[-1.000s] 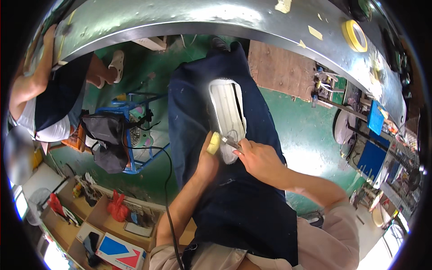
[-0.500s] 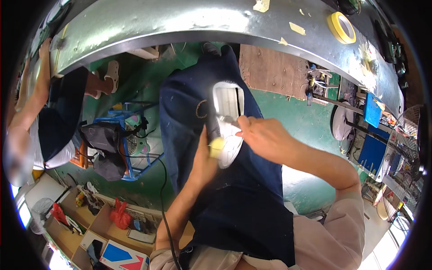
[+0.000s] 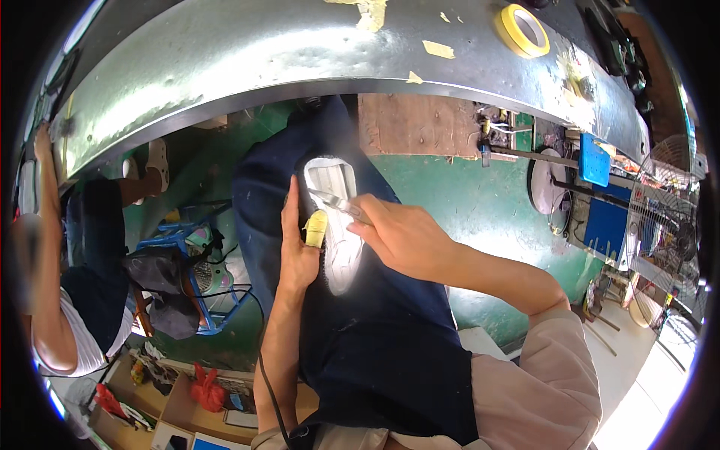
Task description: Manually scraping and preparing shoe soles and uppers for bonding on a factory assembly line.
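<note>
A white shoe (image 3: 343, 259) lies across my lap, toe toward me and its ankle opening on the far side. My left hand (image 3: 298, 251) grips it along the dark left edge, fingers stretched up the side. A yellow wrap (image 3: 316, 228) covers the left thumb, which presses on the shoe. In my right hand (image 3: 401, 236) is a slim metal blade-like tool (image 3: 335, 201); its exact kind is unclear. The tool's tip lies at the left rim of the opening. Navy apron cloth (image 3: 259, 191) spreads beneath the shoe.
A metal workbench (image 3: 247, 71) runs across the far side, bearing a yellow tape roll (image 3: 523, 31). Another person's arm (image 3: 49, 225) is at the left, near a blue stool (image 3: 225, 319) with a black bag (image 3: 161, 289). A wire fan (image 3: 660, 195) stands right.
My right hand has brought the tool's tip to the left rim of the shoe's opening. The left thumb has turned upward on the shoe. The whole view has shifted.
</note>
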### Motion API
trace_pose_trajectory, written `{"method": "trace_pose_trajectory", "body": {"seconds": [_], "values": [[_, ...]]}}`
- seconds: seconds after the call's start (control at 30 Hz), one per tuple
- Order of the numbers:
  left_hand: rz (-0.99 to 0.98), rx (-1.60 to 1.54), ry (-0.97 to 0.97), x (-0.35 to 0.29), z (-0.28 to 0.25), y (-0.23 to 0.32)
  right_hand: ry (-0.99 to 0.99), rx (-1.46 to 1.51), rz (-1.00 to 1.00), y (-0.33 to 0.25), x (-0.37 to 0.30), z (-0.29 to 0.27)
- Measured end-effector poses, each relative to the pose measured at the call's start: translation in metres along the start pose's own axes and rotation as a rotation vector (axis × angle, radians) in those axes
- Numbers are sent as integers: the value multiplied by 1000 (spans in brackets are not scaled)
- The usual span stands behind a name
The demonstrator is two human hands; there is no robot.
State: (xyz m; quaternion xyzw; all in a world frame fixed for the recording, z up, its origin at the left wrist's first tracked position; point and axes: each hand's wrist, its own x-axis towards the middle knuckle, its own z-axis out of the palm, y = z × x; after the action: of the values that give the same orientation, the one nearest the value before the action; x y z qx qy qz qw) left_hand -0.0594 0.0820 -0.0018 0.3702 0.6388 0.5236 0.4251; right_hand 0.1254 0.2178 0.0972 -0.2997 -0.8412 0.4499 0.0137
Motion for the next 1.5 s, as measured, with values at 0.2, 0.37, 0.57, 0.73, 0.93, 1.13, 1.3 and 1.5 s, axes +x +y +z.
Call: {"method": "trace_pose_trajectory", "body": {"seconds": [0.2, 0.37, 0.57, 0.73, 0.93, 1.13, 1.3, 1.5], "values": [[-18, 264, 85, -6, 10, 1, -173, -330, -38, 12, 48, 21], [76, 275, 78, -3, 7, -10, 235, -271, -270, 13, 40, 23], [-194, -268, 59, -11, 1, 0, 26, -346, -128, 11, 31, 27], [6, -167, 101, -15, -5, 16, -403, 677, 681, 24, -30, -4], [363, -168, 118, -36, -18, 88, -10, 1078, 455, 8, -27, -4], [-380, -480, 164, -19, 12, -8, 385, 534, 40, -1, -19, 2], [-345, -756, 172, -16, 8, -2, -224, -89, 77, 30, -11, 24], [-121, -370, 61, -26, 12, 12, -475, 812, 401, 15, 1, 4]]}}
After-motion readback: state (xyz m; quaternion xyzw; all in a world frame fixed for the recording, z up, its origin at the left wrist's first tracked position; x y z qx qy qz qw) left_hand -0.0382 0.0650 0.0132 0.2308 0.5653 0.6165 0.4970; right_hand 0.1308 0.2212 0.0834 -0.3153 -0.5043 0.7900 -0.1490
